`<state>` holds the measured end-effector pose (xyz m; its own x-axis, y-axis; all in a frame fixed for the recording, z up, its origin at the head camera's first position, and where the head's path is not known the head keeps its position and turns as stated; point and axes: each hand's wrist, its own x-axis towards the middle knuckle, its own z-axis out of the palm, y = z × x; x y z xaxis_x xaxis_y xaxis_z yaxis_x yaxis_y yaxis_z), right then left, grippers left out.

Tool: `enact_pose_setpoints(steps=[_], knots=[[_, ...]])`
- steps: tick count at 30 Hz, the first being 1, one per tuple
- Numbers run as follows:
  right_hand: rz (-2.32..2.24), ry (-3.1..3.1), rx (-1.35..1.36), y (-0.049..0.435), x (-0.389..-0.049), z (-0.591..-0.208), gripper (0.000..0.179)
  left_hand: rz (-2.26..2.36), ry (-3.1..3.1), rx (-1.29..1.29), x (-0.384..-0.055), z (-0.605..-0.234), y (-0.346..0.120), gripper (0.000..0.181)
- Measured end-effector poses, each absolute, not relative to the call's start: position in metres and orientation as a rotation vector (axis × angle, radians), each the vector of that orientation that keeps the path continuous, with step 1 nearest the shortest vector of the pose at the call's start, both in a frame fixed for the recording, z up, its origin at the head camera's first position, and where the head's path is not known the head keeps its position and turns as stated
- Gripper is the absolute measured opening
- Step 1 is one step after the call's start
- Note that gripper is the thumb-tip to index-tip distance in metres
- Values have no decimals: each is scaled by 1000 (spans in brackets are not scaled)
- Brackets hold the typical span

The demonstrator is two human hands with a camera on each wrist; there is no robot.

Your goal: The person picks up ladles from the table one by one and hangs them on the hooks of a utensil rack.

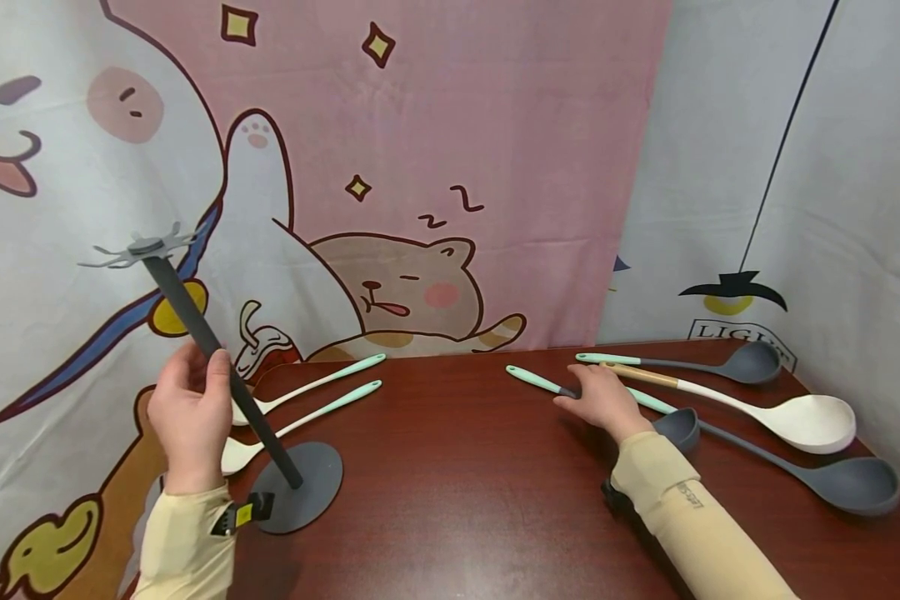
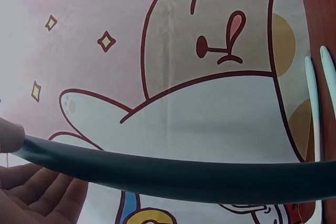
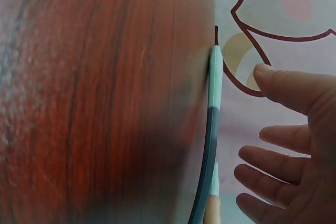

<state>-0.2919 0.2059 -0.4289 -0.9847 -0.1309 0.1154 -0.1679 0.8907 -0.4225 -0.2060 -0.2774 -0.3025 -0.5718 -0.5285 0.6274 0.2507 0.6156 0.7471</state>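
Observation:
My left hand [image 1: 191,408] holds a dark grey utensil stand [image 1: 187,308] by its pole, the thumb in front and the fingers behind. A crown of hooks with nothing hung on them tops the pole; the round base is by the table's left side. In the left wrist view the pole [image 2: 184,179] runs across the frame. On the right, my right hand [image 1: 603,400] hovers over a small grey ladle [image 1: 678,427] with a mint handle tip, hiding its middle. The right wrist view shows the fingers spread and apart from that mint handle [image 3: 214,82].
Two white utensils with mint handles [image 1: 356,396] lie behind the stand, their heads partly hidden. At the right lie a grey ladle [image 1: 753,363], a white ladle with a wooden-coloured handle [image 1: 813,423] and a large grey spoon [image 1: 858,485]. A printed cloth [image 1: 540,167] hangs behind the table.

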Motion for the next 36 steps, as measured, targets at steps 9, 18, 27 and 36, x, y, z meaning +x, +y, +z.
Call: enact_pose_setpoints(steps=[9, 18, 27, 36], knots=[[652, -2988, 233, 206, -296, -430, 67, -1140, -1900, 205, -209, -302, -276, 30], [643, -3004, 232, 207, -300, -435, 67, -1196, -1857, 221, -209, -301, -273, 23], [632, -3017, 223, 207, -300, -438, 67, -1188, -1844, 180, -211, -300, -270, 21], [634, -3029, 218, 205, -300, -439, 67, -1235, -1829, 25, -219, -297, -251, 17]])
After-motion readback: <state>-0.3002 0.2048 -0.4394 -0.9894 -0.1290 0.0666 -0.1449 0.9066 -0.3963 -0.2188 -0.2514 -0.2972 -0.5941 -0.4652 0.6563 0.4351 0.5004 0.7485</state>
